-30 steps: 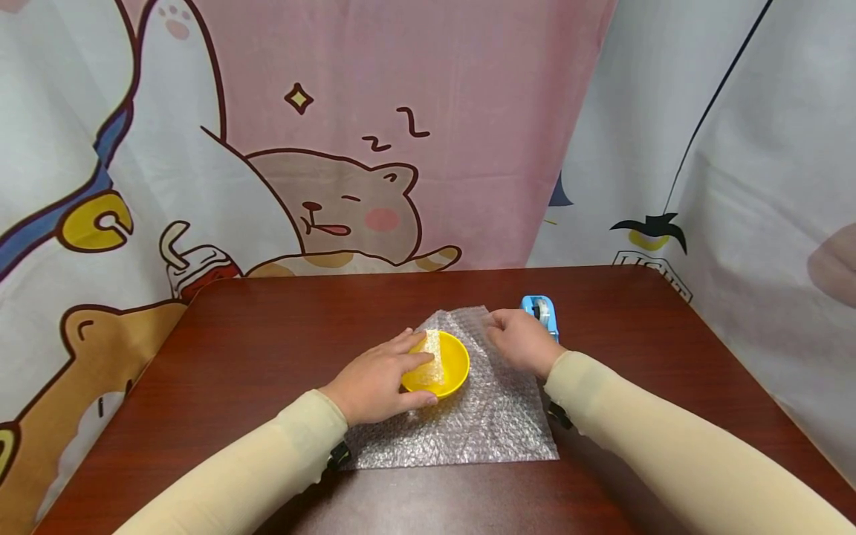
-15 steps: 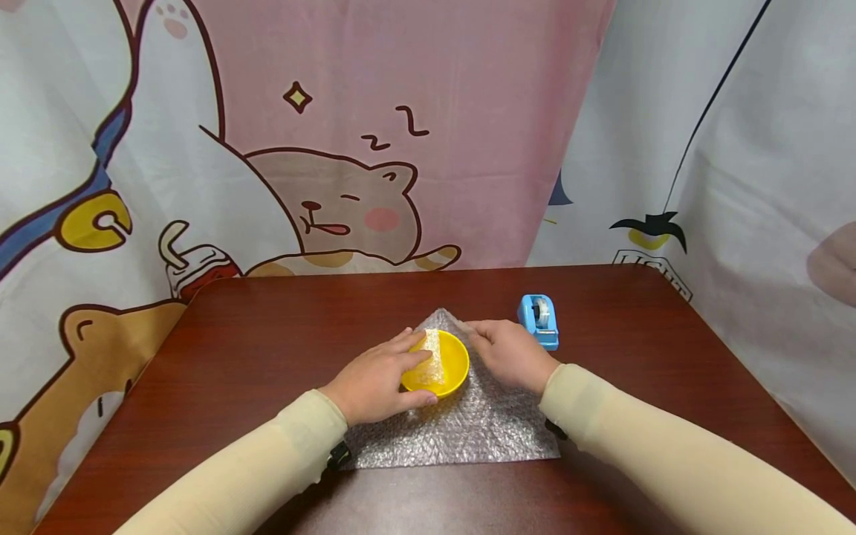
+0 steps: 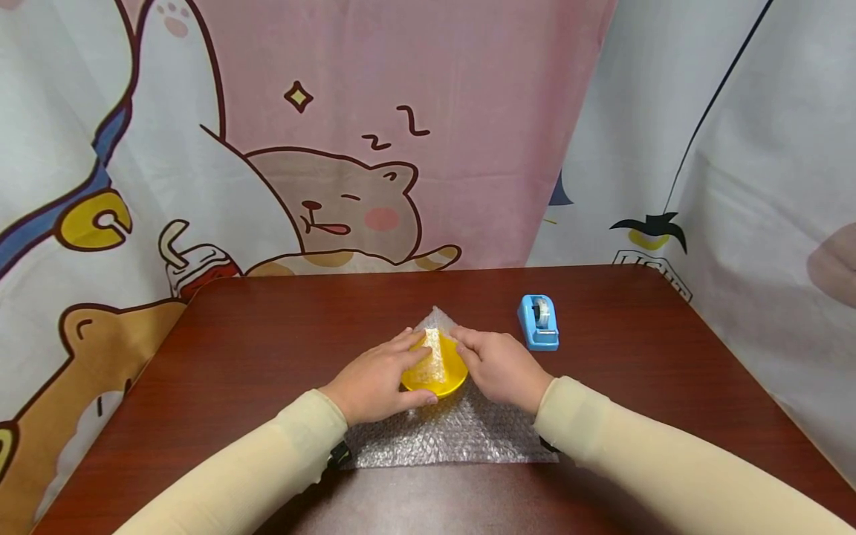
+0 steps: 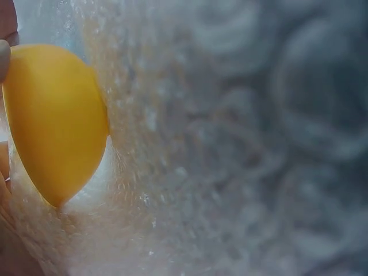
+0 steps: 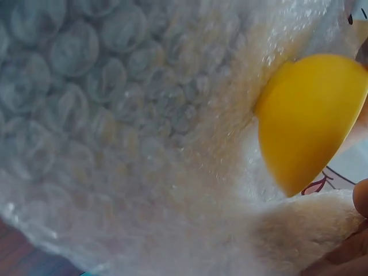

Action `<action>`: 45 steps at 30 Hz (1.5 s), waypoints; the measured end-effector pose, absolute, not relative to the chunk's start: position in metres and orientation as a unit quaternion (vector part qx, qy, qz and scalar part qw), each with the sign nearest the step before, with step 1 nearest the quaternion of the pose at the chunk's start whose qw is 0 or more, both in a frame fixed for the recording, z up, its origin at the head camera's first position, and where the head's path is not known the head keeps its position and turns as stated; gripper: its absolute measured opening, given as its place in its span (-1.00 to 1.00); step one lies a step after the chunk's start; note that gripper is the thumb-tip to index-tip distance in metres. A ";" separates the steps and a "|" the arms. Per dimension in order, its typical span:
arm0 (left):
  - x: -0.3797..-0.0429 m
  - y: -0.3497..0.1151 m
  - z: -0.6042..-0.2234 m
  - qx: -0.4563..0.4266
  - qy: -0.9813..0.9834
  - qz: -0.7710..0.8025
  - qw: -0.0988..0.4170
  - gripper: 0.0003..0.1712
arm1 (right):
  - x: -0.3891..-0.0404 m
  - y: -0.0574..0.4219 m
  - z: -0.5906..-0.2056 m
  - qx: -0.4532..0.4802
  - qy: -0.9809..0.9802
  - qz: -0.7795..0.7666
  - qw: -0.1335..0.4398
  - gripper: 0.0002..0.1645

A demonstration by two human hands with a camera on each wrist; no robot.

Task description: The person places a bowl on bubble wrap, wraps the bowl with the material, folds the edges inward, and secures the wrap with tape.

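A yellow bowl [image 3: 456, 377] stands on a sheet of bubble wrap [image 3: 455, 438] on the table. One flap of the wrap is folded over the left rim into the bowl. My left hand [image 3: 374, 383] rests across that side, fingers spread on the flap and thumb at the near rim. My right hand [image 3: 503, 368] pinches another part of the wrap at the far right rim, drawn over the bowl. The right wrist view shows fingers [image 5: 361, 198] at the wrap beside the bowl's outer wall [image 5: 310, 121]. In the left wrist view, fingertips meet the bowl's rim.
A blue tape dispenser [image 3: 539, 324] with a roll of clear tape stands behind my right hand. The dark red-brown table [image 3: 301, 319] ends at a cartoon-printed curtain [image 3: 495, 148]. The near edge of the wrap lies flat toward me.
My right hand has moved left, bringing the right part of the bubble wrap up and over the bowl's rim. The tape dispenser is now fully uncovered. My left hand has stayed in place.
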State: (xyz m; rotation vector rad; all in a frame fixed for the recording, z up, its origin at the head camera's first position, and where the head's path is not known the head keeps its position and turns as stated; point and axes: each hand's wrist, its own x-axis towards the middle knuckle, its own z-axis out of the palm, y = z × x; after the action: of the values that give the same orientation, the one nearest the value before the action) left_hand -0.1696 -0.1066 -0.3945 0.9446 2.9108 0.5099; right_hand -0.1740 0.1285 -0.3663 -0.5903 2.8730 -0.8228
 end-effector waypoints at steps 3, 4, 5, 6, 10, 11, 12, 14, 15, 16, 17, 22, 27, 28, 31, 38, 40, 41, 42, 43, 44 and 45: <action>-0.170 -0.106 -0.394 0.305 0.937 0.172 0.019 -0.05 | -0.171 0.125 -0.367 -0.203 0.942 -0.265 0.042 -0.46; -0.170 -0.106 -0.394 0.304 0.936 0.176 0.019 -0.04 | -0.170 0.124 -0.367 -0.205 0.942 -0.263 0.041 -0.46; -0.170 -0.106 -0.395 0.304 0.936 0.179 0.019 -0.03 | -0.169 0.123 -0.368 -0.208 0.942 -0.260 0.040 -0.46; -0.170 -0.107 -0.395 0.304 0.935 0.182 0.019 -0.02 | -0.168 0.122 -0.368 -0.209 0.943 -0.256 0.039 -0.46; -0.171 -0.107 -0.395 0.298 0.934 0.199 0.021 0.05 | -0.164 0.119 -0.370 -0.216 0.945 -0.243 0.033 -0.46; -0.171 -0.107 -0.396 0.295 0.933 0.204 0.022 0.07 | -0.163 0.119 -0.371 -0.218 0.945 -0.241 0.031 -0.46; -0.171 -0.107 -0.396 0.291 0.933 0.211 0.022 0.09 | -0.163 0.118 -0.371 -0.220 0.945 -0.240 0.031 -0.46; -0.171 -0.107 -0.397 0.284 0.933 0.222 0.020 0.14 | -0.161 0.116 -0.372 -0.227 0.944 -0.236 0.030 -0.46; -0.171 -0.107 -0.397 0.282 0.932 0.229 0.016 0.16 | -0.160 0.116 -0.373 -0.233 0.944 -0.233 0.029 -0.46; -0.171 -0.107 -0.398 0.280 0.931 0.235 0.014 0.17 | -0.160 0.115 -0.374 -0.240 0.943 -0.230 0.027 -0.46; -0.171 -0.107 -0.398 0.279 0.930 0.239 0.012 0.19 | -0.159 0.115 -0.374 -0.246 0.942 -0.227 0.026 -0.46; -0.171 -0.107 -0.399 0.275 0.929 0.247 0.010 0.23 | -0.155 0.112 -0.374 -0.272 0.938 -0.212 0.025 -0.48; -0.170 -0.107 -0.399 0.274 0.930 0.244 0.008 0.25 | -0.149 0.109 -0.374 -0.293 0.934 -0.202 0.028 -0.49; -0.170 -0.107 -0.399 0.274 0.930 0.243 0.008 0.25 | -0.148 0.109 -0.374 -0.297 0.933 -0.201 0.028 -0.49; -0.171 -0.106 -0.399 0.275 0.930 0.242 0.009 0.24 | -0.147 0.108 -0.375 -0.308 0.931 -0.195 0.027 -0.50; -0.173 -0.106 -0.394 0.280 0.931 0.233 0.030 0.29 | -0.146 0.109 -0.378 -0.331 0.926 -0.183 0.017 -0.51; -0.175 -0.106 -0.392 0.285 0.932 0.220 0.040 0.31 | -0.147 0.109 -0.379 -0.335 0.925 -0.179 0.015 -0.52; -0.177 -0.107 -0.391 0.288 0.933 0.212 0.044 0.32 | -0.147 0.110 -0.379 -0.336 0.925 -0.177 0.015 -0.52; -0.178 -0.107 -0.390 0.292 0.934 0.203 0.048 0.34 | -0.147 0.110 -0.380 -0.337 0.925 -0.175 0.015 -0.52; -0.180 -0.107 -0.389 0.296 0.934 0.193 0.053 0.35 | -0.147 0.110 -0.380 -0.339 0.925 -0.173 0.015 -0.52; -0.182 -0.107 -0.388 0.302 0.934 0.185 0.057 0.36 | -0.147 0.110 -0.381 -0.340 0.925 -0.171 0.016 -0.52; -0.183 -0.107 -0.388 0.307 0.933 0.178 0.062 0.38 | -0.147 0.110 -0.381 -0.341 0.925 -0.169 0.017 -0.52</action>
State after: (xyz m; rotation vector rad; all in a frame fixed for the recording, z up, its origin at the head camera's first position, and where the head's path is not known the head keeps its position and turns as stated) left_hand -0.1832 -0.1071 -0.3876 0.9271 2.8200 0.5381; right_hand -0.1472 0.1097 -0.3812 -1.0586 2.8746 -0.5253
